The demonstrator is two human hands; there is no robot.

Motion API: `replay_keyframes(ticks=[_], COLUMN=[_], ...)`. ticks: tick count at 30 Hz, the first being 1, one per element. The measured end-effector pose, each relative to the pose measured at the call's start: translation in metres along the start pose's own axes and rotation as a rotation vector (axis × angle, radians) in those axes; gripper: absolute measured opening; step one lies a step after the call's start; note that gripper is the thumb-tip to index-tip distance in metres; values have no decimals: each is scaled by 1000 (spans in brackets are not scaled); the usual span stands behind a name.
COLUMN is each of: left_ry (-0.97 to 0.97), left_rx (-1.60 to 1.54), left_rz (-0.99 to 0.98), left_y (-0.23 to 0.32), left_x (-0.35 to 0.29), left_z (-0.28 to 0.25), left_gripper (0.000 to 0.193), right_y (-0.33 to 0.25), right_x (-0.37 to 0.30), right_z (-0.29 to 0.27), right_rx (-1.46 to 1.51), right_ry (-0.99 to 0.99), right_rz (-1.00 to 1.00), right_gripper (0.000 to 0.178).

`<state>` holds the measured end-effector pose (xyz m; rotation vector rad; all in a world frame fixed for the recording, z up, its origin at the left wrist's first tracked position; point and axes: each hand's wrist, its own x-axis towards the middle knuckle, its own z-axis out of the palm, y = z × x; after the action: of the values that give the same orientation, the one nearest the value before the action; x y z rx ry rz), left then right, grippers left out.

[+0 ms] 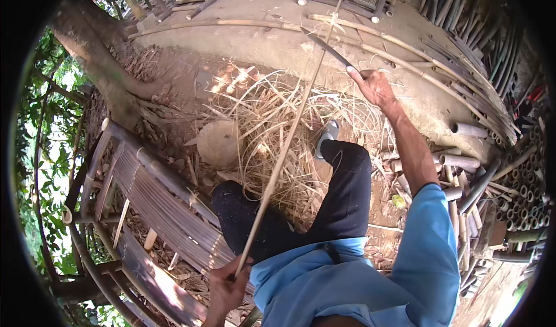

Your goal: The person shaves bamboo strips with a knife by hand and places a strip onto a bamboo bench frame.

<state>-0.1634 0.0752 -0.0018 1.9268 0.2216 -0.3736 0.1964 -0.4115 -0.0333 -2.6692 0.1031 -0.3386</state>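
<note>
A long, thin bamboo pole [284,149] slants from my left hip up to the far side, passing over my left thigh. My left hand [227,286] is closed around its near end, low in the view. Farther off, my right hand [375,88] grips a knife [327,46] with a long dark blade, my arm reaching forward. The blade crosses the pole near its far part, next to a tuft of pale shavings [334,21] on the pole; whether it touches cannot be told. The knife's handle is mostly hidden in my fist.
Bamboo shavings [272,113] are heaped before my legs, beside a round stump [218,144]. A slatted bamboo bench [162,199] stands at my left, a tree trunk [92,55] beyond it. Cut bamboo tubes [521,194] are stacked at right; long poles [417,63] lie across the far ground.
</note>
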Motion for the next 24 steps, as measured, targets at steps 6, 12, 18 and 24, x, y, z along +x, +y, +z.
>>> replay_keyframes(ticks=[6,12,18,24], left_ry=[-54,-40,-31,-81], left_rx=[93,34,-82,-194], left_rz=[37,72,134,64], left_y=[18,14,43,39], left_x=[-10,39,111,127], left_z=[-7,10,33,37], left_gripper=[22,18,30,34], right_y=[37,6,-95,-166], right_x=[14,-5,-138,-220], right_z=[-15,-3,55,65], right_rx=[7,230,312,303], right_ry=[217,156,-225,-282], right_rz=[-2,182,-67,-542], right_gripper=[92,89,73,68])
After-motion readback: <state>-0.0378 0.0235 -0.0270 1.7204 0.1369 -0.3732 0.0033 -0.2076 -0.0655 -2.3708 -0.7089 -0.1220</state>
